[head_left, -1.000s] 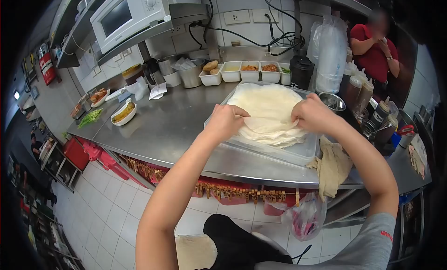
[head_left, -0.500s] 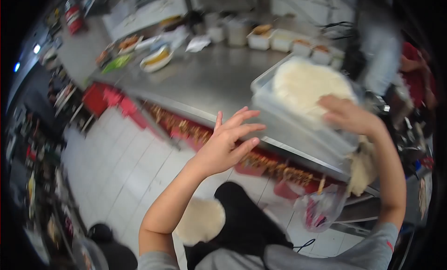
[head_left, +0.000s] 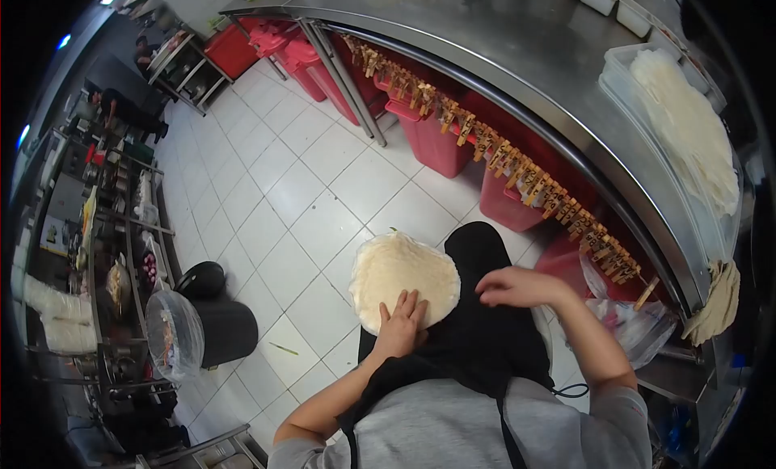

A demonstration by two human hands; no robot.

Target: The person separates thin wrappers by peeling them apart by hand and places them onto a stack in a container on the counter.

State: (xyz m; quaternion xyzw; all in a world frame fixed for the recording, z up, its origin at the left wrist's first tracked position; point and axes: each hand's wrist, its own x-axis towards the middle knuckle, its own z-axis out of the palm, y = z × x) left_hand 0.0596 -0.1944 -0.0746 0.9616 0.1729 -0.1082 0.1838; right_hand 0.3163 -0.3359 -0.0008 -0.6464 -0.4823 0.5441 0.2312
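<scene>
A round, pale flat sheet (head_left: 404, 271) lies over my left thigh. My left hand (head_left: 399, 323) rests on its lower part with the fingers spread. To the right, over my other thigh, my right hand (head_left: 517, 288) hovers with loosely curled fingers; whether anything is between them is too small to tell. At the upper right, a stack of similar sheets (head_left: 687, 130) sits in a clear plastic container (head_left: 626, 93) on the steel counter (head_left: 517, 37).
Wooden clothespins (head_left: 501, 154) hang along the counter's edge above red bins (head_left: 428, 138). A beige cloth (head_left: 715, 303) drapes off the counter's corner. At left are a black bin (head_left: 230, 332) and crowded shelves (head_left: 105, 251). Two people are at the upper left.
The view has swung left and down to my lap. Both hands have left the stack in the container, and my left hand now lies on the sheet over my thigh.
</scene>
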